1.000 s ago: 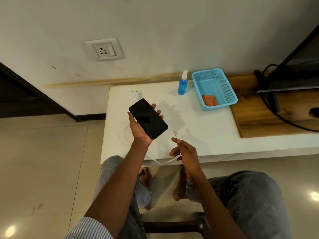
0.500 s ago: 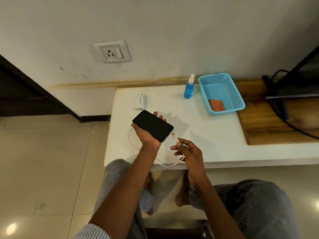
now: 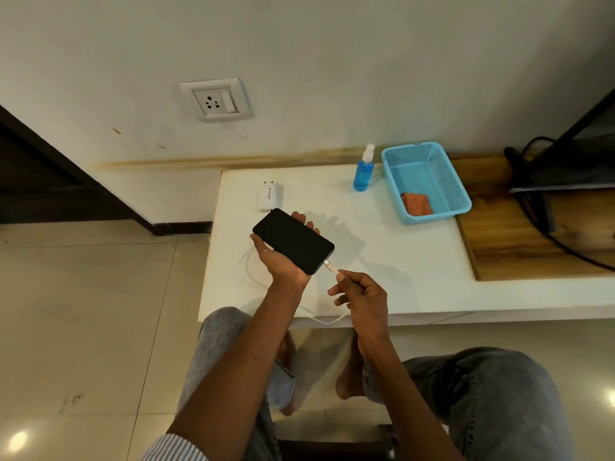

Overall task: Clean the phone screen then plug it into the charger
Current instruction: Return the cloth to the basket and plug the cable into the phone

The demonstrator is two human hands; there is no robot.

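Observation:
A black phone [image 3: 293,240] with a dark screen lies face up in my left hand [image 3: 278,261], held above the white table [image 3: 382,261]. My right hand [image 3: 361,294] pinches the white charging cable [image 3: 327,319] just behind its connector [image 3: 330,267], whose tip sits at the phone's lower end. The cable loops over the table's front edge and runs back under my left hand. The white charger adapter [image 3: 269,198] lies flat on the table behind the phone, not in the wall socket [image 3: 215,100].
A blue spray bottle [image 3: 363,171] stands beside a blue plastic basket [image 3: 454,181] holding an orange cloth [image 3: 416,204]. To the right, a wooden top [image 3: 519,247] carries a dark screen stand and black cables. My knees are under the table's front edge.
My left hand lowered and tilted the phone flatter. My right hand brought the connector up to the phone's lower end, where it now touches the port.

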